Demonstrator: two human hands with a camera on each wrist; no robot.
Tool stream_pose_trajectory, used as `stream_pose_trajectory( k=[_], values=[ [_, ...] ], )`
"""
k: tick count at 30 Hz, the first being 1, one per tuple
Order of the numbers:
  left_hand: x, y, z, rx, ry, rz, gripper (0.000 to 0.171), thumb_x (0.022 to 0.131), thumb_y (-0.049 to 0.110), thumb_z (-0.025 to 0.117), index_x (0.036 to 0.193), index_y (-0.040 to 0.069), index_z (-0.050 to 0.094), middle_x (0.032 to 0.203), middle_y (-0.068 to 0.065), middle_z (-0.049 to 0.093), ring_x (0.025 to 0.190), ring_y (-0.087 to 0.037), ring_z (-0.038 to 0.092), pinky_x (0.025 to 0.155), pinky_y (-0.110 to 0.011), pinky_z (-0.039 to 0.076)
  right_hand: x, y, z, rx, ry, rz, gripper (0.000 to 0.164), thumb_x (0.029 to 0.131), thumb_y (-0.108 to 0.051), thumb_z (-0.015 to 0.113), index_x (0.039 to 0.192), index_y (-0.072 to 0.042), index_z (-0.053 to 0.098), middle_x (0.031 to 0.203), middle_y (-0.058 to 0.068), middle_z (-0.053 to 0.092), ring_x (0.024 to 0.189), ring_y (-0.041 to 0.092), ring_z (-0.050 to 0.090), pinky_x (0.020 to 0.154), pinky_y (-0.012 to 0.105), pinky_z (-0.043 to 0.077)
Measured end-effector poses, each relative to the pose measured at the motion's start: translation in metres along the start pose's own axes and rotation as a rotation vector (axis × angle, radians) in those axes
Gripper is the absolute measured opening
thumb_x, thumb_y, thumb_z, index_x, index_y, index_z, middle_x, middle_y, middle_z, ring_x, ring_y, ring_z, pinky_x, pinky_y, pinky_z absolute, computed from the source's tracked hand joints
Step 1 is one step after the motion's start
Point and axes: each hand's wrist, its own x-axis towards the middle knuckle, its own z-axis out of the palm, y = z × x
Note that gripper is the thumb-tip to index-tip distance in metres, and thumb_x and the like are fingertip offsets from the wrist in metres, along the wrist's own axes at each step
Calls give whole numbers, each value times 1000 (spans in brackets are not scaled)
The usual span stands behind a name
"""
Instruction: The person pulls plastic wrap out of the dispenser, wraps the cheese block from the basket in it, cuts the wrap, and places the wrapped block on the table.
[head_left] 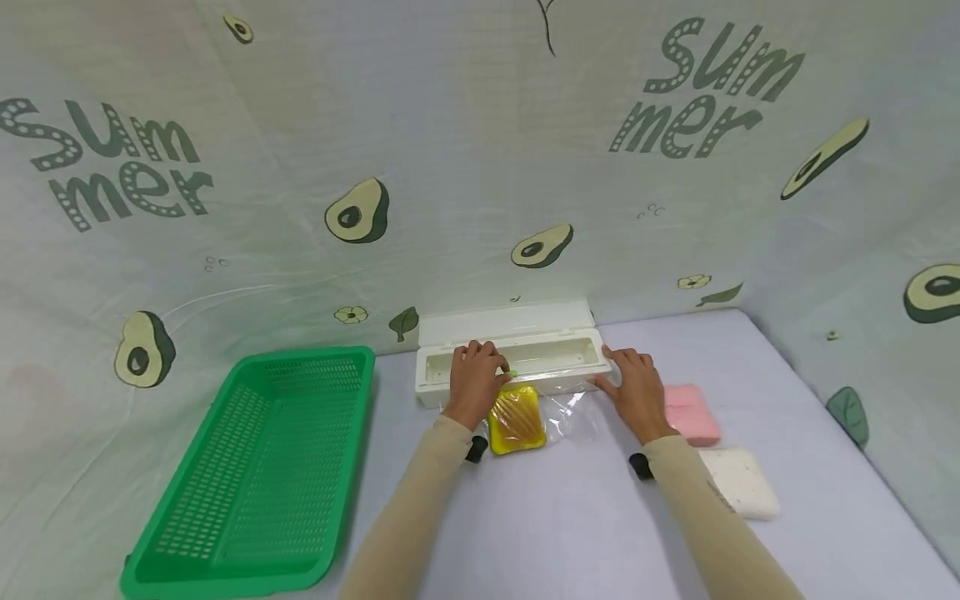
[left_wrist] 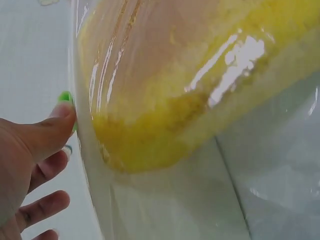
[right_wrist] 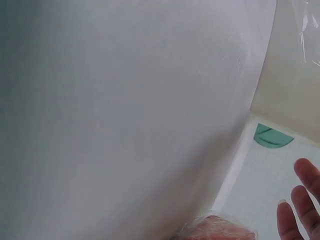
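A white cling film dispenser box point(head_left: 431, 392) lies across the table with its lid point(head_left: 517, 318) raised. My left hand point(head_left: 474, 379) is over its front edge and pinches a small green slider point(left_wrist: 65, 97) between thumb and index finger. Clear film point(head_left: 573, 417) hangs from the front of the box over a yellow block point(head_left: 517, 421) with a brownish top. At the box's right end, my right hand point(head_left: 636, 392) grips the corner, thumb at the front. Several of its fingers point(right_wrist: 303, 200) show spread in the right wrist view.
A green plastic basket point(head_left: 281, 467) with slotted sides stands at the left. To the right are a pink block point(head_left: 690, 414) and a white block point(head_left: 738, 483), partly behind the right forearm. A patterned cloth point(head_left: 450, 150) hangs behind the table.
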Motion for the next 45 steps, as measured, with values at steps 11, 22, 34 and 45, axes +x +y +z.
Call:
stream_pose_trajectory(
  k=[11,22,34,45],
  values=[
    [-38,-80,-18,-1,87,-132,10,89,27,84,96,19,83,106,-2,67,113,-28,56,106,-53,41,1,2,-2,14,-8,12,68,85,-25,89,142,2,63,125,29,66,112,50,55,91,60,48],
    [-62,-113,-12,-25,228,-169,10,87,22,86,92,15,83,94,-3,64,102,-29,56,100,-56,41,-4,2,2,19,-27,12,68,85,-25,88,142,3,62,125,28,67,111,49,55,90,58,49],
    [-66,-104,-12,-46,193,-254,19,92,24,83,108,13,82,102,-8,67,105,-32,59,94,-54,46,0,-1,-3,9,-27,-15,68,86,-23,88,142,5,62,124,31,66,110,50,56,90,59,49],
    [-63,-81,10,-59,261,-33,33,84,31,89,113,18,82,110,-2,69,108,-26,59,99,-48,47,0,-13,-4,62,11,-100,44,87,-10,87,126,3,73,129,27,60,114,49,55,94,59,49]
  ],
)
